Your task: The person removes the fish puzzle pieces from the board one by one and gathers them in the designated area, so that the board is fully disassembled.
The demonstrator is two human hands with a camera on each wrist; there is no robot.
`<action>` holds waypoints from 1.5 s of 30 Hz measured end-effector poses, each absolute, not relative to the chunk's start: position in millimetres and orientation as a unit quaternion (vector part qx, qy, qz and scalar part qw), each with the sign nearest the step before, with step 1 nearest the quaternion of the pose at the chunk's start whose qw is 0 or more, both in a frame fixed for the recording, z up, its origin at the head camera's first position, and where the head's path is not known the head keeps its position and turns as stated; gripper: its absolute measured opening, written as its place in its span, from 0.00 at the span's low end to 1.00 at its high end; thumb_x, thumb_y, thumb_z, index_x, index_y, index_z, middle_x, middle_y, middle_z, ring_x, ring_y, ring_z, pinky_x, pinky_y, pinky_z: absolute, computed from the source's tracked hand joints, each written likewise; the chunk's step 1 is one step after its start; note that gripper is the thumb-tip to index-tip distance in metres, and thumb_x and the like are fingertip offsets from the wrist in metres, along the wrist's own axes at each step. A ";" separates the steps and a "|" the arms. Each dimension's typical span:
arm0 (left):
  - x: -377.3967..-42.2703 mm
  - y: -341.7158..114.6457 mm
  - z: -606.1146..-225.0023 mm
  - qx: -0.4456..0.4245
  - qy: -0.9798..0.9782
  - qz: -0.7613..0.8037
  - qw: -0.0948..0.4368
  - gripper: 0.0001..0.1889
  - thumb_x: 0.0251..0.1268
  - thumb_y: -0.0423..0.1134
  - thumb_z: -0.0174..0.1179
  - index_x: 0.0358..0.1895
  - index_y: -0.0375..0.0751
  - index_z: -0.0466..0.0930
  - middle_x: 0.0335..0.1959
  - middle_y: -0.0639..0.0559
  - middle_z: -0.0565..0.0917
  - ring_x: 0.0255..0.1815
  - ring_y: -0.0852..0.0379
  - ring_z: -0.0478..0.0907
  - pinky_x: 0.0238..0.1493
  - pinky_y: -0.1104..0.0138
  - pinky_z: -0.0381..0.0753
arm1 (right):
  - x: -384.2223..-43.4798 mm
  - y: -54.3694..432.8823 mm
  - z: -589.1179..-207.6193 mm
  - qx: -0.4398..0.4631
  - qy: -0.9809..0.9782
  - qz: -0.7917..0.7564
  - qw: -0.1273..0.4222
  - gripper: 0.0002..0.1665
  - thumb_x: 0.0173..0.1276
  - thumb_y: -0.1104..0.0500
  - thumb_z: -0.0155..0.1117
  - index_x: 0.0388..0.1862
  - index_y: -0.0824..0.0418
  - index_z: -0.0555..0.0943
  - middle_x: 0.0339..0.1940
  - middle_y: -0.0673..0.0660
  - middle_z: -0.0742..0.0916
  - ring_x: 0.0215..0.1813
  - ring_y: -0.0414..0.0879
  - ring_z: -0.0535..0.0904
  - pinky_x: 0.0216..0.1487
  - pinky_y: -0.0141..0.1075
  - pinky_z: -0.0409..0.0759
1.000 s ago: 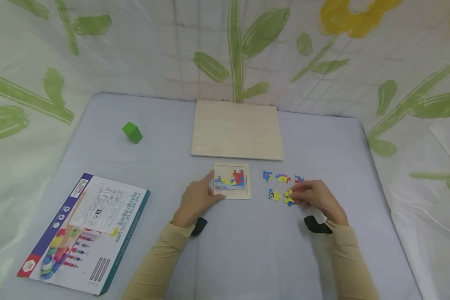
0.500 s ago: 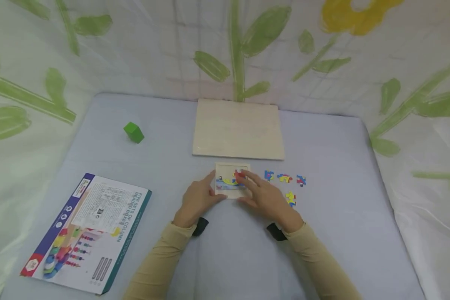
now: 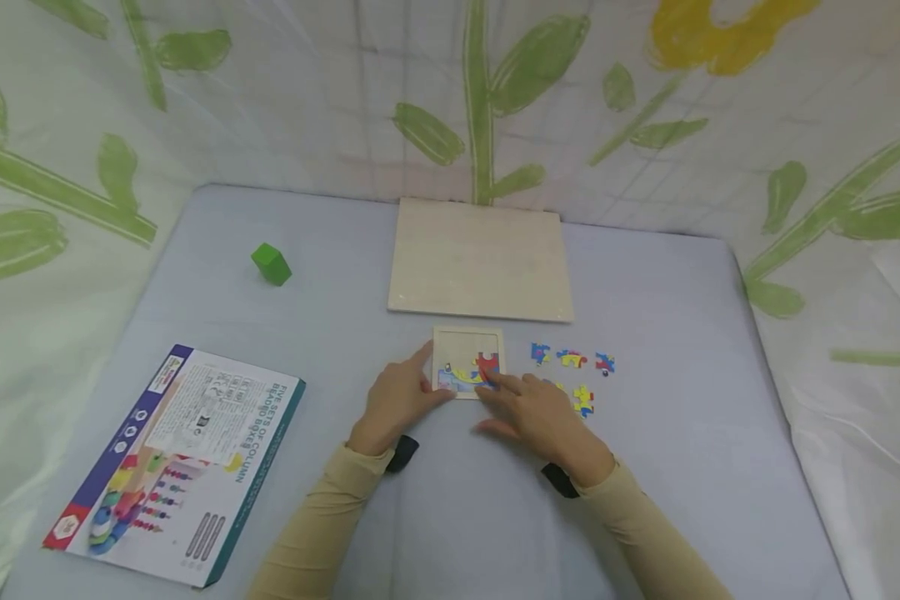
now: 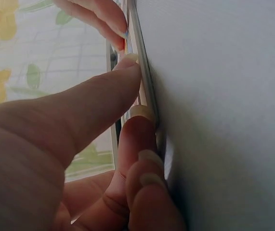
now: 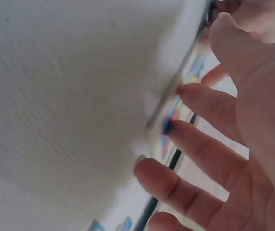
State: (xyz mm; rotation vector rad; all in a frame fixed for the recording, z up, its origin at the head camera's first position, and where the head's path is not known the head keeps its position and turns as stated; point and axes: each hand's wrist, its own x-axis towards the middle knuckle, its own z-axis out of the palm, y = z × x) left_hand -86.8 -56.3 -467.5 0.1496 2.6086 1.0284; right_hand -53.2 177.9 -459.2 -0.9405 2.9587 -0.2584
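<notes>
A small square wooden puzzle tray point(image 3: 459, 342) lies in front of me in the head view. Joined jigsaw pieces point(image 3: 457, 377), in yellow, red and blue, fill its near part. My left hand point(image 3: 393, 402) holds the tray at its near left corner, thumb along the near edge and index finger up the left side. Over the tray's right side, the outstretched fingers of my right hand point(image 3: 543, 417) touch the joined pieces by the red one. The right wrist view shows these fingers point(image 5: 209, 149) spread, with fingertips right at the tray's edge.
Several loose jigsaw pieces point(image 3: 572, 358) lie right of the tray, one partly hidden by my right hand. Behind the tray is a flat wooden board point(image 3: 480, 260). A green block point(image 3: 272, 264) stands back left, and a printed box point(image 3: 176, 467) lies front left.
My right hand has come left from the loose pieces onto the tray. The joined pieces have slid toward the tray's near edge and slightly right. My left hand keeps its place.
</notes>
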 end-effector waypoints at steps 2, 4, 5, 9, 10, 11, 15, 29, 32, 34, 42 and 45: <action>-87.3 -55.7 -467.5 0.054 0.917 0.359 0.167 0.45 0.59 0.47 0.75 0.78 0.38 0.65 0.25 0.52 0.83 0.23 0.60 0.71 0.27 0.70 0.66 | -55.4 179.1 -458.2 -0.298 0.950 -0.090 0.023 0.28 0.64 0.39 0.73 0.58 0.51 0.88 0.60 0.56 0.89 0.46 0.53 0.87 0.44 0.42 0.84; -87.5 -55.2 -467.1 0.056 0.917 0.358 0.168 0.45 0.59 0.47 0.75 0.78 0.38 0.65 0.25 0.52 0.83 0.23 0.61 0.71 0.26 0.70 0.66 | -60.6 180.6 -458.6 -0.275 0.954 -0.116 0.027 0.24 0.66 0.44 0.73 0.57 0.52 0.88 0.56 0.55 0.91 0.46 0.50 0.87 0.45 0.41 0.85; -87.7 -55.2 -467.0 0.056 0.916 0.360 0.166 0.45 0.60 0.47 0.75 0.78 0.38 0.66 0.24 0.52 0.83 0.23 0.60 0.71 0.26 0.70 0.66 | -65.0 180.9 -458.8 -0.256 0.956 -0.138 0.027 0.21 0.67 0.47 0.73 0.56 0.54 0.88 0.53 0.54 0.91 0.45 0.49 0.87 0.44 0.41 0.85; -88.6 -55.0 -468.7 0.054 0.917 0.364 0.154 0.43 0.61 0.50 0.74 0.77 0.39 0.67 0.23 0.52 0.82 0.21 0.60 0.71 0.24 0.70 0.66 | -91.6 180.0 -458.7 -0.168 0.957 -0.233 0.036 0.17 0.67 0.55 0.74 0.54 0.58 0.88 0.43 0.54 0.91 0.37 0.47 0.82 0.39 0.38 0.81; -88.7 -54.4 -470.0 0.053 0.919 0.362 0.150 0.43 0.62 0.50 0.73 0.77 0.39 0.67 0.22 0.52 0.82 0.21 0.60 0.71 0.24 0.70 0.66 | -98.7 179.2 -457.6 -0.150 0.955 -0.250 0.051 0.18 0.67 0.55 0.74 0.54 0.59 0.88 0.42 0.55 0.90 0.37 0.47 0.81 0.40 0.38 0.80; -88.6 -53.7 -471.2 0.051 0.920 0.359 0.146 0.42 0.62 0.51 0.73 0.77 0.39 0.67 0.22 0.52 0.81 0.20 0.60 0.71 0.23 0.69 0.66 | -105.1 178.6 -457.2 -0.138 0.953 -0.261 0.071 0.19 0.67 0.55 0.75 0.54 0.60 0.88 0.42 0.56 0.90 0.38 0.47 0.81 0.41 0.38 0.79; -87.2 -51.3 -473.6 0.048 0.927 0.346 0.134 0.42 0.62 0.51 0.73 0.76 0.40 0.67 0.20 0.52 0.80 0.18 0.61 0.69 0.21 0.70 0.64 | -120.3 175.8 -457.5 -0.129 0.945 -0.269 0.132 0.20 0.65 0.56 0.76 0.54 0.61 0.88 0.41 0.57 0.89 0.45 0.48 0.81 0.48 0.38 0.79; -86.0 -51.4 -471.4 0.048 0.929 0.343 0.129 0.41 0.61 0.50 0.75 0.75 0.40 0.68 0.21 0.51 0.80 0.19 0.60 0.70 0.21 0.70 0.64 | -132.0 167.4 -456.5 -0.133 0.935 -0.273 0.183 0.14 0.67 0.57 0.75 0.48 0.62 0.88 0.41 0.58 0.86 0.41 0.47 0.77 0.42 0.34 0.76; -86.1 -51.0 -470.4 0.050 0.929 0.345 0.129 0.41 0.60 0.50 0.75 0.75 0.40 0.69 0.21 0.51 0.81 0.19 0.60 0.70 0.21 0.70 0.64 | -132.1 167.1 -456.0 -0.124 0.931 -0.287 0.187 0.12 0.66 0.59 0.75 0.46 0.63 0.88 0.41 0.59 0.85 0.41 0.48 0.77 0.42 0.34 0.76; -86.5 -50.8 -470.0 0.052 0.928 0.346 0.126 0.41 0.60 0.50 0.75 0.74 0.40 0.69 0.21 0.51 0.81 0.19 0.60 0.70 0.21 0.70 0.65 | -131.3 166.9 -455.7 -0.118 0.930 -0.294 0.186 0.11 0.66 0.61 0.75 0.45 0.63 0.87 0.43 0.60 0.85 0.42 0.49 0.78 0.45 0.37 0.79; -87.0 -50.9 -471.3 0.056 0.930 0.342 0.122 0.41 0.60 0.49 0.75 0.74 0.40 0.69 0.21 0.51 0.81 0.19 0.60 0.71 0.21 0.69 0.65 | -122.8 166.6 -454.0 -0.149 0.930 -0.295 0.163 0.08 0.67 0.61 0.74 0.43 0.60 0.85 0.43 0.56 0.91 0.45 0.49 0.85 0.53 0.45 0.84; -86.7 -50.9 -472.1 0.058 0.931 0.341 0.121 0.41 0.60 0.49 0.75 0.74 0.39 0.69 0.21 0.51 0.81 0.19 0.60 0.71 0.21 0.69 0.65 | -120.2 166.4 -454.9 -0.164 0.934 -0.278 0.151 0.07 0.68 0.59 0.73 0.42 0.59 0.86 0.42 0.55 0.92 0.44 0.47 0.85 0.52 0.44 0.84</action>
